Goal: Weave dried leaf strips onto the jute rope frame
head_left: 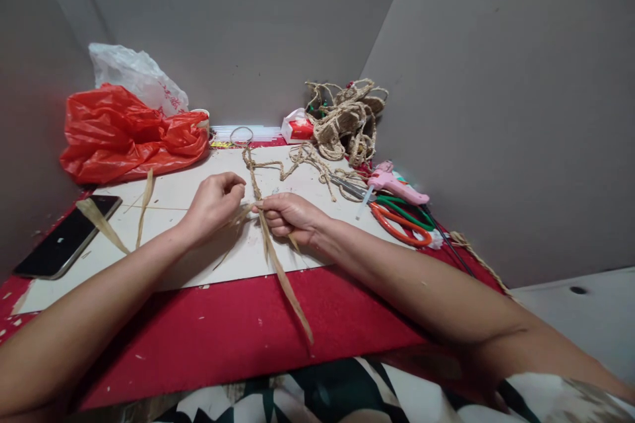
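Observation:
A thin braid of dried plant strips runs toward me over the white board, its loose ends spreading at the near side. My right hand pinches the braid's lower end between thumb and forefinger. Just to the left, my left hand is closed, fingers curled; a strip reaches its underside, but whether the fingers grip it is hidden. One long loose strip hangs past the board's near edge. At the braid's far end is a metal ring. Two more dried strips lie by my left forearm.
A phone lies at left, below a red plastic bag. Coiled braided rope is piled at the back right beside a tissue pack. Orange-and-green-handled scissors and a pink glue gun sit near my right forearm. Grey walls enclose the table.

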{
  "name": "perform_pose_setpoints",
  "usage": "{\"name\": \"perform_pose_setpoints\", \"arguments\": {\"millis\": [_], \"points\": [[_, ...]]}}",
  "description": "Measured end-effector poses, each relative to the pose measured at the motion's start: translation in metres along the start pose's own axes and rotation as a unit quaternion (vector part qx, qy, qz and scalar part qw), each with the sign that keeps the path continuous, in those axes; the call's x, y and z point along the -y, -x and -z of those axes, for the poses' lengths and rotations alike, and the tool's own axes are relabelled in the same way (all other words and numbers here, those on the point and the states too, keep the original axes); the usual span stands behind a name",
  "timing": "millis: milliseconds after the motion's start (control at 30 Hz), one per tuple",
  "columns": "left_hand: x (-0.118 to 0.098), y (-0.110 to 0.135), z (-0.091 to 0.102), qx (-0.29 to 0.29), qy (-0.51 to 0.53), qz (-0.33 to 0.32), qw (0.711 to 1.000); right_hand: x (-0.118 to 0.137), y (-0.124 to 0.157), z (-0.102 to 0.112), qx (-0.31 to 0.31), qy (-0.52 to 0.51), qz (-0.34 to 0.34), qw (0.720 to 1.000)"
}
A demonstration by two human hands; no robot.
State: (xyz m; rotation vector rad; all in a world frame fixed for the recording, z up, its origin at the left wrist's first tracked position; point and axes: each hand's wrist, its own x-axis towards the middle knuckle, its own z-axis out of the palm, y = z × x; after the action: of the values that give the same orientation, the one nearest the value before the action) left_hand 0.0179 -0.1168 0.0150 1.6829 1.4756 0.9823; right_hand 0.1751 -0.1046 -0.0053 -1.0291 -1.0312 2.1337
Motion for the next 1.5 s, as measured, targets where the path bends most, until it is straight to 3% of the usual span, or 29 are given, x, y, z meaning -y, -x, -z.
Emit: {"name": "perform_pose_setpoints", "arguments": {"millis": [33, 100, 167, 333, 400, 533, 633, 700, 900, 1000, 1067, 1133, 1200, 1300, 1400, 1433, 1500], "points": [[0.002, -0.002, -0.001, 0.016, 0.061, 0.027, 0.998, 0.001, 0.0, 0.001, 0.009, 0.002, 0.001, 1.0], [0.006, -0.002, -0.007, 0.105, 0.183, 0.099, 0.972, 0.001, -0.002, 0.004, 0.021, 0.013, 0.003, 1.0], [0.008, 0.0, -0.013, 0.171, 0.237, 0.147, 0.945, 0.003, -0.003, 0.007, 0.036, 0.037, 0.0, 0.999], [0.008, 0.001, -0.015, 0.148, 0.166, 0.133, 0.966, 0.012, -0.002, 0.017, 0.063, 0.186, 0.015, 0.98], [0.011, -0.002, -0.013, 0.146, 0.145, 0.124, 0.971, 0.014, -0.002, 0.02, 0.048, 0.298, 0.06, 0.951], [0.019, -0.004, -0.014, 0.163, 0.134, 0.137, 0.968, 0.012, -0.001, 0.019, 0.002, 0.5, 0.175, 0.848], [0.02, -0.003, -0.014, 0.194, 0.158, 0.166, 0.954, 0.011, 0.002, 0.016, -0.028, 0.585, 0.226, 0.779], [0.018, -0.002, -0.013, 0.206, 0.177, 0.175, 0.946, 0.013, 0.004, 0.015, -0.033, 0.611, 0.235, 0.755], [0.016, 0.007, -0.017, 0.149, 0.112, 0.125, 0.975, 0.018, 0.012, 0.011, -0.037, 0.633, 0.181, 0.751], [0.019, 0.009, -0.021, 0.124, 0.086, 0.071, 0.986, 0.011, 0.012, 0.009, -0.07, 0.59, 0.156, 0.789], [0.022, 0.008, -0.023, 0.121, 0.105, 0.073, 0.984, 0.003, 0.012, 0.007, -0.071, 0.547, 0.118, 0.826], [0.022, 0.007, -0.024, 0.115, 0.122, 0.09, 0.982, -0.006, 0.013, 0.001, -0.049, 0.531, 0.062, 0.844], [0.02, 0.01, -0.024, 0.116, 0.138, 0.105, 0.978, -0.015, 0.018, -0.007, -0.037, 0.556, 0.085, 0.826], [0.018, 0.015, -0.023, 0.121, 0.172, 0.119, 0.97, -0.026, 0.023, -0.019, -0.052, 0.626, 0.211, 0.749], [0.02, 0.014, -0.023, 0.142, 0.194, 0.136, 0.961, -0.022, 0.024, -0.021, -0.061, 0.666, 0.211, 0.713], [0.02, 0.012, -0.023, 0.142, 0.207, 0.13, 0.959, -0.017, 0.025, -0.019, -0.044, 0.672, 0.21, 0.709], [0.019, 0.01, -0.022, 0.166, 0.239, 0.128, 0.948, -0.001, 0.028, -0.013, 0.002, 0.643, 0.208, 0.737]]}}
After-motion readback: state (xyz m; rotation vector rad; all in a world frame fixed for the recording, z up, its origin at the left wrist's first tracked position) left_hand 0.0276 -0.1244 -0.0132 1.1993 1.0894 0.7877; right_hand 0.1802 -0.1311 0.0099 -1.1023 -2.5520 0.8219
